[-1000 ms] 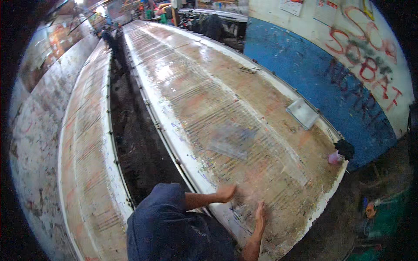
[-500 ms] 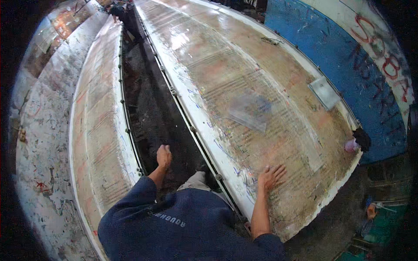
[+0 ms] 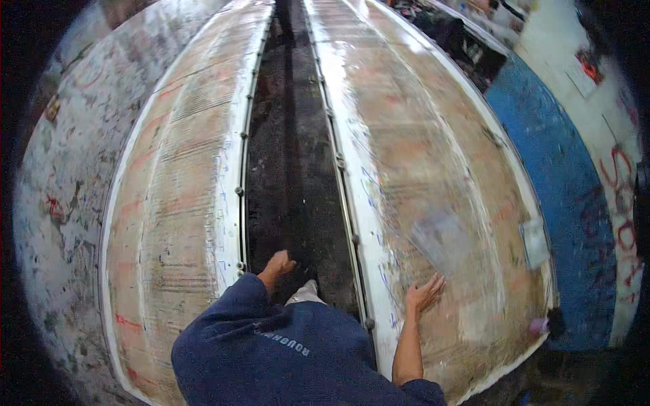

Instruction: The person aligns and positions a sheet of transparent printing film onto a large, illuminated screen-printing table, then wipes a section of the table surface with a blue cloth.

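Observation:
I stand in the dark gap between two long, curved, paint-marked tables. My left hand [image 3: 279,262] hangs over the gap beside the inner edge of the left table [image 3: 183,176], loosely closed with nothing visible in it. My right hand [image 3: 425,289], fingers stretched out, is on or just over the stained right table [image 3: 399,155], just below a translucent sheet [image 3: 440,240]. Whether it touches the surface is hard to tell.
Metal rails with knobs [image 3: 334,135] border the gap [image 3: 288,183]. A pale flat piece [image 3: 535,243] and a pink container with dark cloth [image 3: 539,326] sit at the right edge. Blue-and-white wall [image 3: 575,176] is at right, stained wall [image 3: 64,223] at left.
My view has turned to face straight down the gap. My left hand left the right table and moved over the gap. My right hand shifted slightly along the right table.

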The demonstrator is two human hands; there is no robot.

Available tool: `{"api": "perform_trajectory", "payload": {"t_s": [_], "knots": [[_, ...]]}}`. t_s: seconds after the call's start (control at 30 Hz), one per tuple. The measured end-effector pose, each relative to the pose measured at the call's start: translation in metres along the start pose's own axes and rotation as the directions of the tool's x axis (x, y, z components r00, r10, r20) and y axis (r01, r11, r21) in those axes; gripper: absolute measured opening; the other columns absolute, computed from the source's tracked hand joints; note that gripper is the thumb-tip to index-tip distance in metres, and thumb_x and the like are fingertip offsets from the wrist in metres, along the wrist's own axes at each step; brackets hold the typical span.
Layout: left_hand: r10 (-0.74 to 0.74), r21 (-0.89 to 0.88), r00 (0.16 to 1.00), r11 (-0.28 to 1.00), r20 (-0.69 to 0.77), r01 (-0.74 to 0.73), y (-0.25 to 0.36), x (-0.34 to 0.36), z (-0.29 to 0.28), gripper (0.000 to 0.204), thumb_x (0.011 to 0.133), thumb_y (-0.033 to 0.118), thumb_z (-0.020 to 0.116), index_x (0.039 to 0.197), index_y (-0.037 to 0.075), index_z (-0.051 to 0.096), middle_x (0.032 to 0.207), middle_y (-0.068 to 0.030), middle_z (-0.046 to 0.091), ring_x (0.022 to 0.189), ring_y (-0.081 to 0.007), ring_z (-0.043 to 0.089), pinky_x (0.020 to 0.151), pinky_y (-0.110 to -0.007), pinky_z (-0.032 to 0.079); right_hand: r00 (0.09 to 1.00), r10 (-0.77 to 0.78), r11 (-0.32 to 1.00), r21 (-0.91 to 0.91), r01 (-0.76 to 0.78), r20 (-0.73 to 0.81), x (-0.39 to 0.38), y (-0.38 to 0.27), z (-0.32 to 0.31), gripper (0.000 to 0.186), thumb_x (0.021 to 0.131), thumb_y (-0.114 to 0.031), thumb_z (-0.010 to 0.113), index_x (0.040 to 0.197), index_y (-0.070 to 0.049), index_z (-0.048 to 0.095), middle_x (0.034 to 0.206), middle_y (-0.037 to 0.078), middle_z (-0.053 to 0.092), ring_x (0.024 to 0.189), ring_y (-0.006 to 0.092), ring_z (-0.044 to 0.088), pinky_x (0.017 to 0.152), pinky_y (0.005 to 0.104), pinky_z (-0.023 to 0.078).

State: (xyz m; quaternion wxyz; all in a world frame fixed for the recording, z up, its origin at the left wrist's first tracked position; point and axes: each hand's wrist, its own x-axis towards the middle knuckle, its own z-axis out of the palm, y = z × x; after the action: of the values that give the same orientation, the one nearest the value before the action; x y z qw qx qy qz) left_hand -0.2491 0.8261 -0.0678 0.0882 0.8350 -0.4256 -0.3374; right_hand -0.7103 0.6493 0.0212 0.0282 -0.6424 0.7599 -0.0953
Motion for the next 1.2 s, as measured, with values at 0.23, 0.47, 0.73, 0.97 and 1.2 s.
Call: {"api": "perform_trajectory", "payload": {"t_s": [0.23,0.47,0.73,0.97,1.2], "knots": [[-0.054,-0.241,0.992,0.967,0.114,0.080,-0.058,0.051,-0.004,0.040,0.083,0.033,0.067,0.104,-0.001,0.066,0.104,-0.0241,0.068,0.104,-0.0407,0.064,0.087,-0.047,0.051,0.971,-0.170,0.959,-0.197,0.202,0.168,0.075,-0.070,0.027,0.055,0.086,-0.023,0.060,0.138,-0.008,0.049,0.146,0.016,0.043,0.140,0.0327,0.035,0.109,0.0588,0.030],[-0.218,-0.421,0.975,0.881,0.041,0.215,-0.053,0.060,-0.062,0.036,0.082,0.032,0.066,0.099,0.001,0.068,0.100,-0.0234,0.069,0.101,-0.0386,0.066,0.087,-0.045,0.051,0.943,0.254,0.963,-0.038,-0.268,-0.217,0.134,-0.026,0.023,0.029,0.098,-0.024,0.052,0.113,-0.004,0.067,0.106,0.017,0.070,0.090,0.0372,0.068,0.074,0.0472,0.054],[-0.032,-0.656,0.997,0.754,-0.075,-0.025,0.007,0.150,-0.150,0.028,0.085,0.027,0.064,0.097,0.001,0.068,0.092,-0.0167,0.070,0.087,-0.0289,0.069,0.078,-0.039,0.052,0.931,0.008,0.980,0.187,0.065,-0.366,0.174,-0.262,-0.140,0.032,0.097,-0.022,0.054,0.118,0.001,0.062,0.105,0.022,0.068,0.093,0.0386,0.065,0.082,0.0449,0.049],[0.378,-0.822,0.911,0.459,-0.163,-0.337,0.133,0.264,-0.298,0.045,0.095,0.023,0.063,0.130,0.001,0.046,0.114,-0.0118,0.059,0.098,-0.0183,0.060,0.083,-0.031,0.051,0.933,-0.334,0.450,0.847,0.282,-0.132,0.191,-0.489,-0.158,0.022,0.094,-0.013,0.060,0.105,0.005,0.066,0.096,0.015,0.069,0.088,0.0242,0.065,0.082,0.0355,0.050],[0.157,-0.853,0.843,0.007,-0.514,-0.522,0.107,0.396,-0.477,0.061,0.094,0.044,0.063,0.135,0.005,0.042,0.118,-0.0086,0.057,0.106,-0.0186,0.056,0.087,-0.030,0.048,0.805,-0.583,-0.082,0.994,0.071,-0.106,0.270,-0.718,-0.092,0.016,0.095,-0.015,0.061,0.091,0.001,0.065,0.082,0.007,0.068,0.073,0.0154,0.065,0.070,0.0289,0.053]]}}
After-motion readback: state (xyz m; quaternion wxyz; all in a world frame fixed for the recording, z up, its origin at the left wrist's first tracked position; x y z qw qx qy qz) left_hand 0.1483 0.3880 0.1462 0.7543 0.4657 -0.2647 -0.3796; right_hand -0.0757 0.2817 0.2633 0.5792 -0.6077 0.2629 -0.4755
